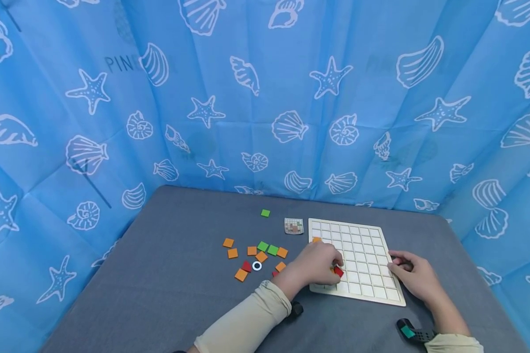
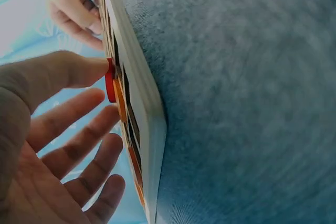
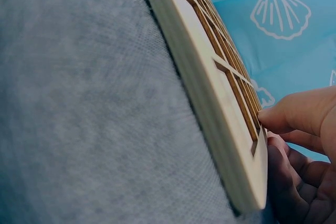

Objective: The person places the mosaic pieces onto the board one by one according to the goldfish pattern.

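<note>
My left hand (image 1: 320, 263) is over the near left part of a pale wooden grid board (image 1: 364, 260). Its thumb and forefinger hold a small red tile (image 1: 338, 271) at the board's surface; the other fingers spread loosely beside it in the left wrist view. Orange tiles (image 2: 120, 100) lie in the grid next to the red tile (image 2: 110, 81). At the board's right edge my right hand (image 1: 417, 277) grips the rim, with the thumb (image 3: 278, 116) on top and the other fingers bent against the side. The left hand hides several grid cells in the head view.
Loose orange tiles (image 1: 241, 274), green tiles (image 1: 262, 246) and a red piece (image 1: 246, 266) lie left of the board, with a white ring-shaped piece (image 1: 256, 265). A small pattern card (image 1: 293, 226) lies behind them. A blue shell-print curtain (image 1: 247, 122) surrounds the grey table (image 1: 168, 274).
</note>
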`<control>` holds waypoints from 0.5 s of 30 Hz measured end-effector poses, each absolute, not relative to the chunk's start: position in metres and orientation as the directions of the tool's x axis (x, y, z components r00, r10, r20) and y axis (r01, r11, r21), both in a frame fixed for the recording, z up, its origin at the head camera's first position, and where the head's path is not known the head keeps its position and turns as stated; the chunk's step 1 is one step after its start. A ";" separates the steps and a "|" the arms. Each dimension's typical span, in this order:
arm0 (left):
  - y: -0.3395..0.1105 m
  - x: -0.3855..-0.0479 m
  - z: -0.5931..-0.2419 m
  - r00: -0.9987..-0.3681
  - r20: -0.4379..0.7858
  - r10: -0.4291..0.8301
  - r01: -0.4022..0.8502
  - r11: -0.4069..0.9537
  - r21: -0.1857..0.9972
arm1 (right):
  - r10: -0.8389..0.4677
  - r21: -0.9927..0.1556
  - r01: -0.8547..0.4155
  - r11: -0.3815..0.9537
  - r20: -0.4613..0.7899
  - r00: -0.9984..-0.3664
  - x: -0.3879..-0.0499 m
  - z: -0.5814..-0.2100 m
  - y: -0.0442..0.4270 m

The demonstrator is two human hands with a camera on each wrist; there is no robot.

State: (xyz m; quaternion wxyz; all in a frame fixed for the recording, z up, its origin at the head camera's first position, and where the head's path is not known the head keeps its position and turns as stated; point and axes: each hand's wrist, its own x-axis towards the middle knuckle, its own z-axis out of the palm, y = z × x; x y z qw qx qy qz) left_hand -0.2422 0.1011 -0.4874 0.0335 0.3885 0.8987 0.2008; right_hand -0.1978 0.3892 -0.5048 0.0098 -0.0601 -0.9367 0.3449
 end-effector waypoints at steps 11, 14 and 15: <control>0.105 -0.239 -0.485 -0.687 0.124 0.716 0.705 0.616 0.353 | 0.120 -0.647 0.101 0.756 -0.015 -0.993 -0.198 -0.505 0.389; 0.105 -0.238 -0.483 -0.686 0.132 0.716 0.710 0.618 0.337 | 0.118 -0.647 0.092 0.757 -0.003 -0.993 -0.197 -0.505 0.389; 0.106 -0.238 -0.483 -0.685 0.134 0.716 0.712 0.619 0.331 | 0.118 -0.645 0.090 0.759 0.001 -0.993 -0.197 -0.506 0.389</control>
